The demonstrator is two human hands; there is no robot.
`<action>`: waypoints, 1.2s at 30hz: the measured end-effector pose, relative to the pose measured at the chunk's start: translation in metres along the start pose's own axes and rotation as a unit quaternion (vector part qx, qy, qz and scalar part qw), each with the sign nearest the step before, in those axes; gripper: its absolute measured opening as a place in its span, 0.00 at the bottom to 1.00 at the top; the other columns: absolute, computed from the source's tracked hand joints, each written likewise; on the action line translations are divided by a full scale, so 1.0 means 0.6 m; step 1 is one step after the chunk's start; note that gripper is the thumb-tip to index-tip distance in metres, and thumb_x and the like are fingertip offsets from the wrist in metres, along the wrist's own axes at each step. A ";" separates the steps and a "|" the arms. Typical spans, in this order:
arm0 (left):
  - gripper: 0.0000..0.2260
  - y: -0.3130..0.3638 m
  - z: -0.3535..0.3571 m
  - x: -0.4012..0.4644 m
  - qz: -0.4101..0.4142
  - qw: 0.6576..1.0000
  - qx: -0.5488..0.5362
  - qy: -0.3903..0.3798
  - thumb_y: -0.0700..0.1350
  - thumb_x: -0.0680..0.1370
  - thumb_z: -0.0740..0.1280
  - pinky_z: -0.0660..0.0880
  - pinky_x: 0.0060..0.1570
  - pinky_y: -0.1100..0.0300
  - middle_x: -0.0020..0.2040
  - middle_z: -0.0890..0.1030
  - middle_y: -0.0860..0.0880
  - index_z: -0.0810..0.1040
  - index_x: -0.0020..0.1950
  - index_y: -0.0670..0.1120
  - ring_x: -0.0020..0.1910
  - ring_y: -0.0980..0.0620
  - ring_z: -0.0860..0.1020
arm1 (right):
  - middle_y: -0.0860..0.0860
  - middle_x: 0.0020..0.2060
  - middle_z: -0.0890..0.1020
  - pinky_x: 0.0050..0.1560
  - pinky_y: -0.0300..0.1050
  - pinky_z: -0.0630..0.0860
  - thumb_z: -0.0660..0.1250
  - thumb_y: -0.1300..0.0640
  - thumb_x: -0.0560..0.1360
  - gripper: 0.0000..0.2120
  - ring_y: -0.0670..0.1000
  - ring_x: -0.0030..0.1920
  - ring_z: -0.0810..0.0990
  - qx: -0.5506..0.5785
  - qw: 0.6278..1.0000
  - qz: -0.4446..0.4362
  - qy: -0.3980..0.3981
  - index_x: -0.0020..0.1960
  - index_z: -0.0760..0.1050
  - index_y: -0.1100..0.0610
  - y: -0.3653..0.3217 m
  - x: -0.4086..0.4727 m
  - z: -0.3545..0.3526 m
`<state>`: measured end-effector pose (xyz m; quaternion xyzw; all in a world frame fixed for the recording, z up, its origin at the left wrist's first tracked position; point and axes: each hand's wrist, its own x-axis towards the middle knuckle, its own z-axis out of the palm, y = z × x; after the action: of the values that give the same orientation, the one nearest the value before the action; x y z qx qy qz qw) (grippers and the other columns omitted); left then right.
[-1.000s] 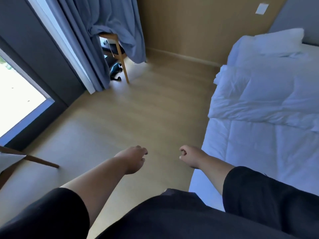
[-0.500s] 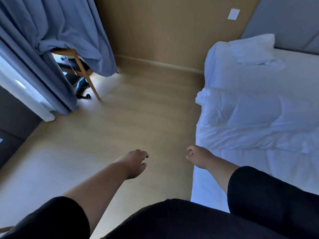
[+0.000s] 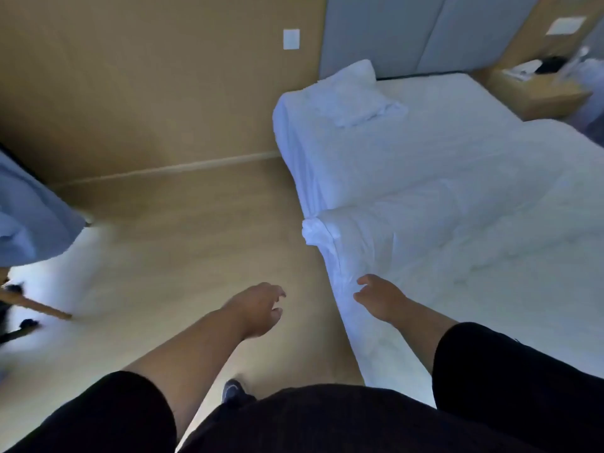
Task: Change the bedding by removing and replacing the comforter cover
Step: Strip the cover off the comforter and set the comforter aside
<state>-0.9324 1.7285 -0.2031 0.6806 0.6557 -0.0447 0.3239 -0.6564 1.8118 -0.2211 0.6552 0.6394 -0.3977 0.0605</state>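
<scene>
A white comforter [image 3: 457, 233] lies folded across the middle of the bed [image 3: 402, 348], its bunched corner hanging over the bed's left edge. A white pillow [image 3: 351, 93] sits at the head end. My right hand [image 3: 379, 297] hovers over the bed's left edge just below the comforter, fingers loosely spread, holding nothing. My left hand [image 3: 258, 308] hangs over the wooden floor to the left of the bed, fingers relaxed and empty.
Bare wooden floor [image 3: 183, 256] stretches left of the bed. A blue curtain [image 3: 29, 220] and a chair leg [image 3: 45, 308] are at the far left. A wooden nightstand [image 3: 536, 89] with small items stands at the far right of the bed head.
The view has swung right toward the bed. My right hand has moved from beside the bed to over its edge and its fingers have uncurled. The left hand's fingers have loosened.
</scene>
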 end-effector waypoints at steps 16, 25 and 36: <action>0.12 -0.016 -0.140 0.510 0.064 0.990 -0.023 -0.124 0.52 0.81 0.59 0.71 0.41 0.59 0.48 0.80 0.51 0.78 0.52 0.48 0.43 0.52 0.77 | 0.56 0.69 0.72 0.64 0.55 0.72 0.66 0.35 0.74 0.37 0.60 0.67 0.73 0.215 0.928 0.209 0.221 0.75 0.62 0.53 -0.059 0.283 -0.108; 0.15 -0.074 -0.082 0.753 -0.017 0.988 -0.071 -0.133 0.53 0.83 0.57 0.66 0.37 0.56 0.44 0.78 0.48 0.75 0.43 0.46 0.43 0.47 0.75 | 0.59 0.63 0.72 0.60 0.58 0.71 0.72 0.39 0.70 0.35 0.65 0.64 0.72 0.134 0.910 0.352 0.172 0.66 0.64 0.58 -0.007 0.489 -0.103; 0.36 -0.147 0.075 0.984 -0.259 0.750 -0.456 -0.403 0.73 0.68 0.67 0.71 0.68 0.45 0.63 0.81 0.52 0.75 0.70 0.55 0.65 0.47 0.77 | 0.60 0.61 0.73 0.63 0.60 0.71 0.75 0.42 0.68 0.35 0.64 0.63 0.71 0.113 0.882 0.431 0.155 0.64 0.66 0.61 0.073 0.537 -0.042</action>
<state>-0.9168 2.2095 -0.5590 0.1745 0.5577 -0.0925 0.8062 -0.6498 2.0737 -0.4156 0.9218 0.2461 -0.2951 0.0510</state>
